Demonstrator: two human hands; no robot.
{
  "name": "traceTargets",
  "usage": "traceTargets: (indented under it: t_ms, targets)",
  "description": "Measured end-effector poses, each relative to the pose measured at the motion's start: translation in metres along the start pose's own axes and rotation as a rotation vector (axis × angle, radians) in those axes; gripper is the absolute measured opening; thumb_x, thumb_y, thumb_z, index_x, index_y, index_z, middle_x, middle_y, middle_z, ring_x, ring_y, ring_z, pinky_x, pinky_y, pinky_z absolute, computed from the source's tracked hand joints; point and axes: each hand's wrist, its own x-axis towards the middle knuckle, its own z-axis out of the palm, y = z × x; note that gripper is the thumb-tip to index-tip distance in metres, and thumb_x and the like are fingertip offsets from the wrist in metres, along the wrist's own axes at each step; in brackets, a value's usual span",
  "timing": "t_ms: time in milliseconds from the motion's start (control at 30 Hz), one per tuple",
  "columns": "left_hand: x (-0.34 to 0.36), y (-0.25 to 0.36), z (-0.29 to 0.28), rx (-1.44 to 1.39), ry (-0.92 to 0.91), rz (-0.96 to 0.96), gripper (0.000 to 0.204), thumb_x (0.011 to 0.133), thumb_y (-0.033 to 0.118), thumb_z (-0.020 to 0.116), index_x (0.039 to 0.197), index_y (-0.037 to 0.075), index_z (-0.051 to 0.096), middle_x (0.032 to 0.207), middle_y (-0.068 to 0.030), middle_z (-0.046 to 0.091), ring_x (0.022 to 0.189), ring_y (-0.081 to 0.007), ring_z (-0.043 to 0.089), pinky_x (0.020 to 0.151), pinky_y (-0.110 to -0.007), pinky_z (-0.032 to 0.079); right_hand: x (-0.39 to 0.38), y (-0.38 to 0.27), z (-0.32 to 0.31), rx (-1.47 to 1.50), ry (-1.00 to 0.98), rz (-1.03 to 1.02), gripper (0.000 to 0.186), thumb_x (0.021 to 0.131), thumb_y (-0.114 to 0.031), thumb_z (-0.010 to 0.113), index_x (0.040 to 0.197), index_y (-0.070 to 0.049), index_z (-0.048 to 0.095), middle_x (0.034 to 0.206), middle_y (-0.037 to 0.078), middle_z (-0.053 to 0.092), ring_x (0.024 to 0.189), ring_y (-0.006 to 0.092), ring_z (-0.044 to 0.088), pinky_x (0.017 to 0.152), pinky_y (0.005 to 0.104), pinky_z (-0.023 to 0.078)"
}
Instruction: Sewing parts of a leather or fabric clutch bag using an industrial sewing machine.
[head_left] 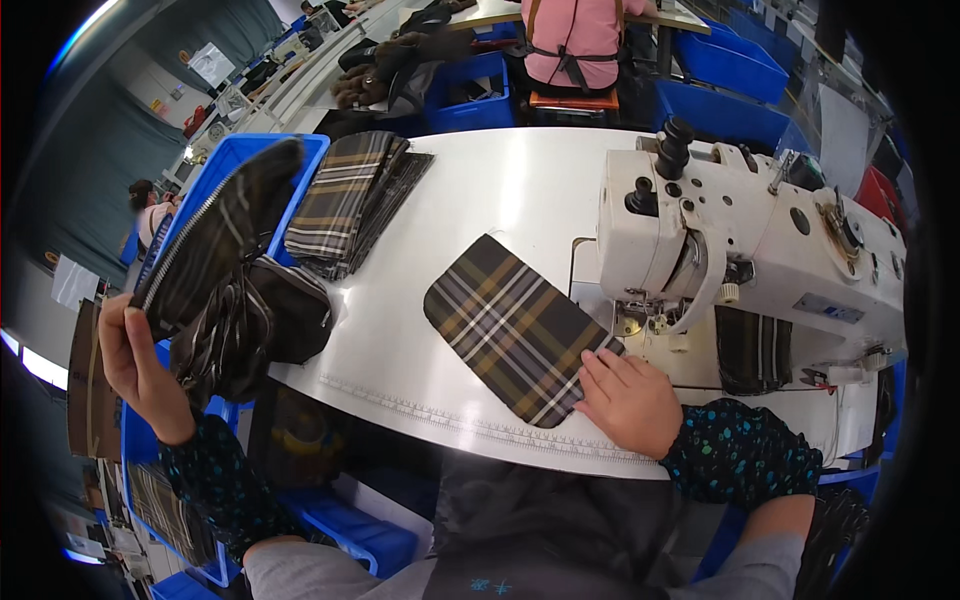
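Observation:
My left hand (pixel 143 372), raised at the left, pinches the lower end of a dark zippered fabric piece (pixel 225 230). A metal zipper runs along its curved edge, and the cloth stands up above a heap of similar dark pieces (pixel 255 325). On the white table lies a plaid fabric panel (pixel 505 325) with rounded corners, in dark grey, olive-brown and white. Its right edge is under the fingers of my right hand (pixel 625 395), which rest flat on it with nothing gripped. Just beyond that hand is the presser foot area of a white sewing machine (pixel 760 240).
A stack of plaid panels (pixel 340 200) sits at the table's back left, beside a blue bin (pixel 312 150). More plaid cloth (pixel 752 350) lies under the machine arm. A ruler strip (pixel 470 428) follows the front edge. A person in pink (pixel 570 45) sits beyond the table.

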Motion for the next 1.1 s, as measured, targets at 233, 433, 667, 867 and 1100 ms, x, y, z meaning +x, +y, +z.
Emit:
traceTargets:
  t_ms: [233, 433, 667, 867, 1100]
  targets:
    - [-0.044, 0.027, 0.038, -0.632, -0.545, -0.172, 0.036, 0.099, 0.035, 0.063, 0.086, 0.003, 0.054, 0.091, -0.0113, 0.058, 0.089, -0.0233, 0.053, 0.09, -0.038, 0.042, 0.007, 0.017, 0.01, 0.23, 0.04, 0.098, 0.034, 0.089, -0.026, 0.073, 0.113, -0.001, 0.071, 0.121, 0.013, 0.069, 0.107, 0.0265, 0.066, 0.084, 0.0364, 0.057]
    - [-0.075, 0.058, 0.071, -0.897, -0.641, -0.376, 0.036, 0.1, 0.033, 0.063, 0.08, 0.006, 0.05, 0.083, -0.0081, 0.053, 0.078, -0.0191, 0.049, 0.075, -0.032, 0.04, 0.013, 0.001, -0.015, 1.453, -0.145, 0.201, 0.035, 0.1, -0.023, 0.068, 0.124, 0.002, 0.063, 0.122, 0.014, 0.064, 0.093, 0.0179, 0.065, 0.077, 0.0281, 0.05]
    - [-0.099, 0.026, 0.061, -1.182, -0.829, -0.737, 0.038, 0.102, 0.037, 0.061, 0.083, 0.006, 0.052, 0.086, -0.0084, 0.056, 0.078, -0.0182, 0.051, 0.073, -0.033, 0.042, 0.006, -0.006, -0.014, 2.032, -0.435, 0.618, 0.016, 0.093, -0.01, 0.077, 0.102, 0.0, 0.068, 0.087, -0.004, 0.067, 0.08, 0.0027, 0.058, 0.074, 0.0216, 0.049]
    - [-0.143, 0.046, 0.078, -0.916, -1.743, -0.86, 0.06, 0.106, 0.051, 0.05, 0.122, -0.006, 0.062, 0.115, -0.0143, 0.068, 0.109, -0.022, 0.062, 0.098, -0.032, 0.046, 0.01, -0.001, -0.022, 1.978, -0.589, 0.344, 0.019, 0.1, -0.017, 0.069, 0.099, 0.002, 0.071, 0.083, -0.001, 0.067, 0.078, 0.0043, 0.056, 0.073, 0.0241, 0.046]
    - [-0.156, 0.135, 0.121, -1.218, -1.773, -0.562, 0.04, 0.106, 0.03, 0.058, 0.131, -0.001, 0.061, 0.121, -0.0147, 0.066, 0.113, -0.0222, 0.063, 0.099, -0.034, 0.047, 0.006, -0.02, -0.025, 1.806, -0.676, 0.006, 0.023, 0.102, -0.022, 0.065, 0.098, 0.0, 0.07, 0.085, 0.006, 0.065, 0.078, 0.0146, 0.06, 0.073, 0.0284, 0.047]
